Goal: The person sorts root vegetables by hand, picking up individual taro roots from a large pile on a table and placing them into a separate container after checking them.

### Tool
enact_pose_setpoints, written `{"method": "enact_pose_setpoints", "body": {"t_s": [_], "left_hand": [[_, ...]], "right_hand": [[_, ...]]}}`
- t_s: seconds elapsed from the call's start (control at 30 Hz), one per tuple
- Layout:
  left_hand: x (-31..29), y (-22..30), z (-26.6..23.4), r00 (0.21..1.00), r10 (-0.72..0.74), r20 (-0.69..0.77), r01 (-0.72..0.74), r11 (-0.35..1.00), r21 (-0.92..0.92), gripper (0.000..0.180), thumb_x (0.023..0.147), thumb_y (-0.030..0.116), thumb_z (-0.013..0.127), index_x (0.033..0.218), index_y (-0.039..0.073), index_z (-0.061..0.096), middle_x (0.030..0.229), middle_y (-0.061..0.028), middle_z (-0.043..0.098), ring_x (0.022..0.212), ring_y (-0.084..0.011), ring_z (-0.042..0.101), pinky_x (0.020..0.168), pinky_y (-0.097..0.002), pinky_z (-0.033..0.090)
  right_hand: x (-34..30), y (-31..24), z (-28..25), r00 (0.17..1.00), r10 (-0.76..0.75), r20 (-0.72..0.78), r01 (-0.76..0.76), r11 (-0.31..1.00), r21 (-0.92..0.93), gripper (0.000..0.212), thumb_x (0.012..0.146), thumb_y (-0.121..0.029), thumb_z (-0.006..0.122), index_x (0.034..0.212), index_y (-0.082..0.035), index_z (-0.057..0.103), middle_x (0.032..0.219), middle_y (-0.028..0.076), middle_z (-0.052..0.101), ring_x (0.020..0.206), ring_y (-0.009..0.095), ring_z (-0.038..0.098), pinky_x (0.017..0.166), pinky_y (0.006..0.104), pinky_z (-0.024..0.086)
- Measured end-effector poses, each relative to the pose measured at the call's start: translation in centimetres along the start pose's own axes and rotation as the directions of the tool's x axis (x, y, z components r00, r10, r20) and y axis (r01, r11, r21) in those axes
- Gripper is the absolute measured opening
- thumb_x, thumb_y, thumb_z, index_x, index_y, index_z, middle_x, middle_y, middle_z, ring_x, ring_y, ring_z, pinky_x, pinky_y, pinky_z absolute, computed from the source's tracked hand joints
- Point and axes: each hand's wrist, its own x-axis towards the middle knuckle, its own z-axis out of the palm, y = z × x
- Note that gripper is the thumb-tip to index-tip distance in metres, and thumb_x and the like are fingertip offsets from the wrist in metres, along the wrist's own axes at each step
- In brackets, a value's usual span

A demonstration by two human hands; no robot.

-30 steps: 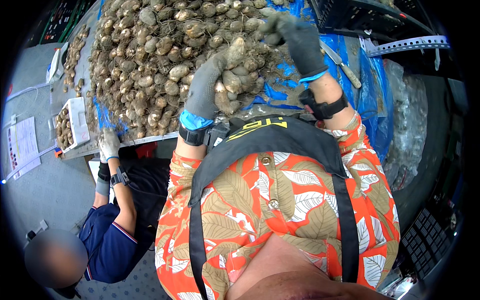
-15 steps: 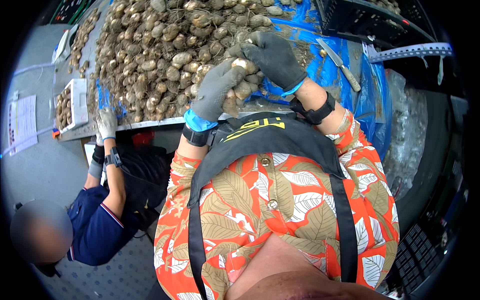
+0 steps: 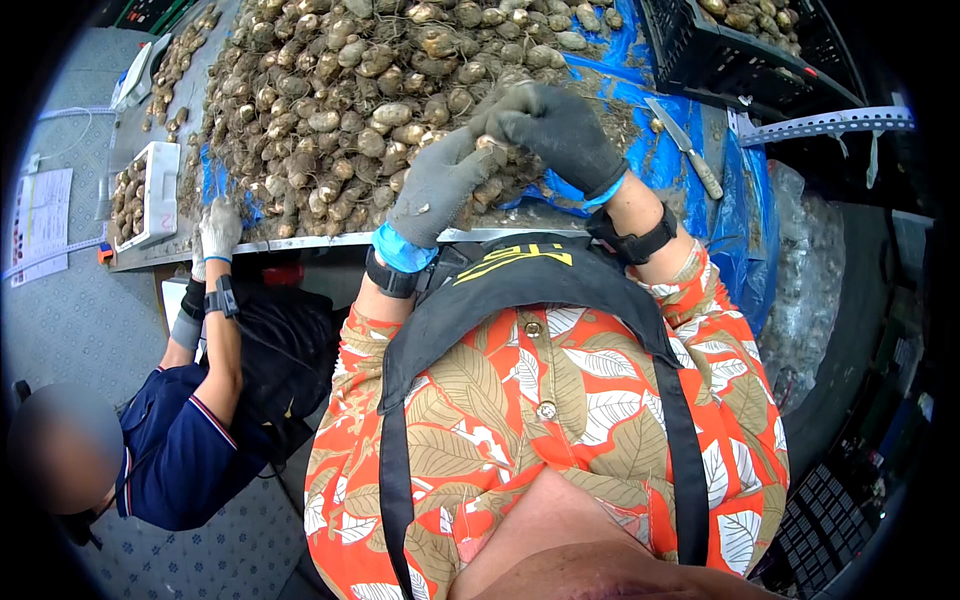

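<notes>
My left hand (image 3: 432,188), in a grey glove with a blue cuff showing at the wrist, is closed round a small taro corm (image 3: 487,146). Against the corm's far side, my right hand (image 3: 562,135), in a darker, soiled glove, has its fingers curled and pressed together. Its fingertips are partly hidden, as is most of the corm. Both hands are over the near right edge of a large heap of rooty brown taro corms (image 3: 325,120). To the right of my right hand, a knife (image 3: 688,148) with a pale handle lies apart from it on blue plastic sheeting (image 3: 655,170).
A black crate (image 3: 735,95) holding corms stands at the far right, beside a white perforated strip (image 3: 830,125). On the left are a white tray (image 3: 160,205) of corms and a co-worker's gloved hand (image 3: 219,228) at the table edge. Clear plastic (image 3: 805,280) hangs at right.
The view has shifted slightly, moving the table contents a little right and down. My hands remain together at the corm, with slightly altered finger positions. The co-worker's gloved hand stays at the table edge.
</notes>
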Motion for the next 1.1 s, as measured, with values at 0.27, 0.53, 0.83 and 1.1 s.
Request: {"method": "enact_pose_setpoints", "body": {"t_s": [0.27,0.53,0.83,1.1], "left_hand": [[-0.8,-0.6,-5.3,0.984,0.178,0.011,-0.176,0.981,-0.077,0.047,0.087,0.019,0.056,0.133,0.006,0.052,0.119,-0.0119,0.063,0.104,-0.0176,0.060,0.091,-0.0303,0.046],[-0.5,0.5,-10.0,0.958,0.187,0.216,-0.164,0.979,-0.121,0.045,0.091,0.025,0.056,0.127,-0.001,0.053,0.119,-0.0133,0.060,0.106,-0.0196,0.057,0.091,-0.0308,0.045],[-2.3,-2.9,-26.3,0.947,-0.093,-0.307,-0.297,0.106,-0.949,0.044,0.097,0.027,0.040,0.128,-0.004,0.046,0.116,-0.0174,0.059,0.087,-0.0231,0.064,0.059,-0.0282,0.058],[1.4,-7.2,-38.0,0.901,-0.175,-0.396,-0.372,0.155,-0.915,0.045,0.092,0.022,0.048,0.130,-0.001,0.042,0.104,-0.0116,0.051,0.078,-0.0114,0.053,0.060,-0.0208,0.051]], "right_hand": [[2.8,2.3,-2.5,0.986,-0.045,-0.163,0.012,0.980,-0.197,0.021,0.087,-0.026,0.058,0.090,-0.008,0.069,0.089,0.012,0.065,0.080,0.030,0.062,0.072,0.0396,0.049],[3.6,-3.4,2.8,0.950,0.151,-0.273,-0.185,0.977,-0.103,0.015,0.085,-0.012,0.059,0.093,-0.005,0.070,0.091,0.009,0.066,0.086,0.024,0.061,0.079,0.0330,0.047],[-3.1,0.0,-3.8,0.868,0.349,-0.353,-0.401,0.912,-0.085,0.024,0.092,-0.012,0.048,0.094,0.002,0.067,0.091,0.012,0.069,0.086,0.020,0.064,0.081,0.0326,0.048],[-7.6,-0.3,-3.5,0.704,0.519,-0.485,-0.591,0.806,0.004,0.021,0.089,-0.014,0.052,0.091,0.002,0.066,0.087,0.011,0.070,0.081,0.018,0.064,0.077,0.0314,0.048]]}}
